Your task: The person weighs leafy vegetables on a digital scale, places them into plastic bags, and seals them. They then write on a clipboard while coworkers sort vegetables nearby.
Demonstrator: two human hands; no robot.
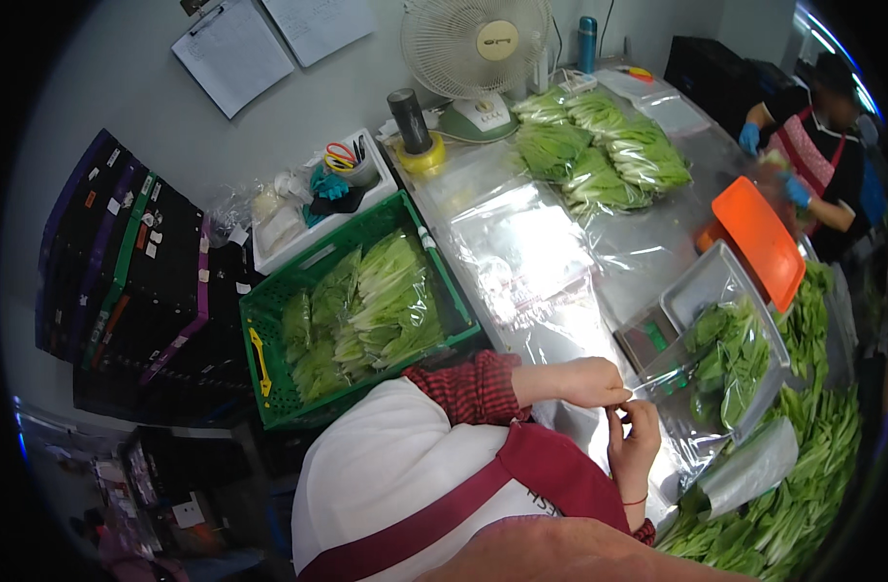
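My left hand (593,382) and my right hand (636,440) meet at the fingertips over the metal table. The left fingers pinch the drawn-out edge of a clear plastic bag (731,364) filled with leafy greens. My right thumb and forefinger come together at the same spot; whether they grip the film is too small to tell. The bag rests in a grey plastic tray (767,320) beside a scale with a green display (655,335). Loose leafy greens (800,480) are heaped to the right, with a sheet of clear film (749,469) over part of them.
Left of the table, a green crate (251,364) holds bagged greens. More bagged greens (604,145) lie near a fan (480,116). Flat plastic bags (524,247) cover mid-table. An orange basket (760,244) stands at right, before a co-worker (815,153) in blue gloves.
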